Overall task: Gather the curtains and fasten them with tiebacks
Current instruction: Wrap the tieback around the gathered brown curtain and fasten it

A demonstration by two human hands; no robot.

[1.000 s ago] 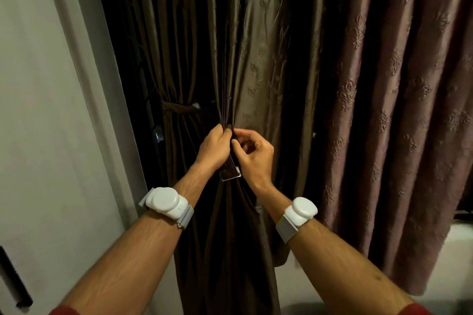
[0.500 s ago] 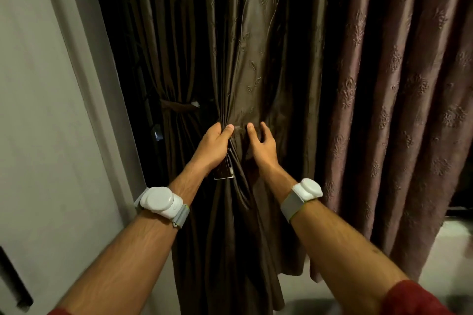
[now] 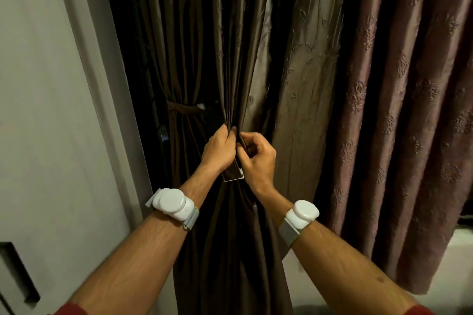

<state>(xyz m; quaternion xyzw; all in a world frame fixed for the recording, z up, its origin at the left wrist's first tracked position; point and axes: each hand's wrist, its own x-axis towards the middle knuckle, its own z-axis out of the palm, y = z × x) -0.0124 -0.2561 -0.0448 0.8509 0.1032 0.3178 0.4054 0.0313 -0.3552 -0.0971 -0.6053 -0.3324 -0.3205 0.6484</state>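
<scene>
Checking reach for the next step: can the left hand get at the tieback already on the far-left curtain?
Probably yes. That tieback sits just up-left of the left hand, nothing between, but the hand's grip is taken by the curtain folds.

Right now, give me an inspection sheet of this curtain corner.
Surface: no worktop; pale floor at lower right.
Job's things: shiny brown curtain bunched at the hands; tieback strap hangs between the hands, end loose. Rear curtain already cinched by its tieback.
Clutter: nothing seen.
Hands: left hand grips the gathered folds; right hand is curled at the strap; white wrist units on both arms.
Cables: nothing seen.
Surroundings: grey wall left; mauve embroidered curtain right, hanging loose.
</scene>
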